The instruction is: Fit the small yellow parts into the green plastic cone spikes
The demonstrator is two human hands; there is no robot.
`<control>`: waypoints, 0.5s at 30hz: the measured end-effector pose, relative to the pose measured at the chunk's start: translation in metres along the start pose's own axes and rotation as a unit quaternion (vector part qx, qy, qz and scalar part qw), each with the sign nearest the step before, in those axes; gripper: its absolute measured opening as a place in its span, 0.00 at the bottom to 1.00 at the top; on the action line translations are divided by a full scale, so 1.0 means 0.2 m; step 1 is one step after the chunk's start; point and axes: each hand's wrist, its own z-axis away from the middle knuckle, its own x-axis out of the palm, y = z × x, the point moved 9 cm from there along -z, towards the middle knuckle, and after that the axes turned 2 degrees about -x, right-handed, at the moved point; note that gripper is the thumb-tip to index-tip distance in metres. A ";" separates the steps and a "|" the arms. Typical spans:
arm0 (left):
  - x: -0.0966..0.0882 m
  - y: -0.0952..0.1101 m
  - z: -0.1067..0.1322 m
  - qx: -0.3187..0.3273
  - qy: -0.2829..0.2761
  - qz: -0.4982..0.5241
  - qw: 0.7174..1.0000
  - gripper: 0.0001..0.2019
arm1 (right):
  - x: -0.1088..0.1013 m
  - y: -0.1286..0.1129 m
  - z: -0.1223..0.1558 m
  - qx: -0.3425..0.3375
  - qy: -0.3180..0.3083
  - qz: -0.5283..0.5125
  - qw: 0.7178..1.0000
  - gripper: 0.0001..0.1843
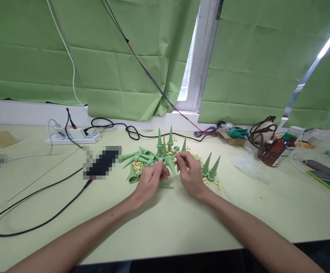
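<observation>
A heap of green plastic cone spikes (142, 159) lies on the pale green table (167, 223), mixed with small yellow pieces (136, 165). Some cones stand upright (210, 170) to the right. My left hand (150, 180) is closed around a green cone (169, 165) held between both hands. My right hand (190, 172) pinches at the same cone's top end; whether a small yellow piece is in its fingers I cannot make out. Another cone (166, 186) lies flat under the hands.
A white power strip (74, 136) with black cables sits at the back left, and a thick black cable (39, 223) loops over the table's left. At the right are a brown bottle (277, 151), a cardboard tray (233, 137) and clear plastic (248, 165). Green curtains hang behind.
</observation>
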 end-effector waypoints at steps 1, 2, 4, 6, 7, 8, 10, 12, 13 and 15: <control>0.01 0.00 0.00 -0.001 -0.007 -0.006 1.000 0.29 | 0.01 0.00 0.00 -0.005 -0.007 -0.005 1.000 0.07; 0.01 0.00 0.00 0.000 -0.012 -0.017 1.000 0.30 | 0.02 -0.01 0.00 -0.010 -0.012 -0.010 1.000 0.07; 0.02 0.01 0.01 0.004 -0.019 -0.044 0.999 0.29 | 0.02 -0.01 0.01 -0.014 -0.019 -0.016 1.000 0.07; 0.01 0.01 0.01 0.009 -0.020 -0.066 0.998 0.27 | 0.02 0.00 0.00 -0.012 -0.018 -0.019 1.000 0.07; 0.01 0.01 0.01 0.011 -0.020 -0.074 0.997 0.26 | 0.02 0.01 0.00 -0.010 -0.018 -0.021 1.000 0.07; 0.01 0.02 0.00 0.013 -0.019 -0.079 0.997 0.25 | 0.02 0.01 0.00 -0.008 -0.018 -0.022 1.000 0.08; 0.00 0.02 0.00 0.016 -0.018 -0.086 0.996 0.24 | 0.02 0.02 0.00 -0.005 -0.020 -0.025 0.999 0.08; 0.00 0.03 0.00 0.024 -0.013 -0.090 0.996 0.23 | 0.02 0.02 0.00 -0.001 -0.021 -0.027 0.999 0.08; 0.00 0.04 0.00 0.026 -0.012 -0.093 0.995 0.23 | 0.02 0.02 0.00 0.000 -0.022 -0.027 0.999 0.08; 0.00 0.05 0.00 0.031 -0.011 -0.103 0.994 0.22 | 0.03 0.03 0.00 0.001 -0.026 -0.025 0.999 0.08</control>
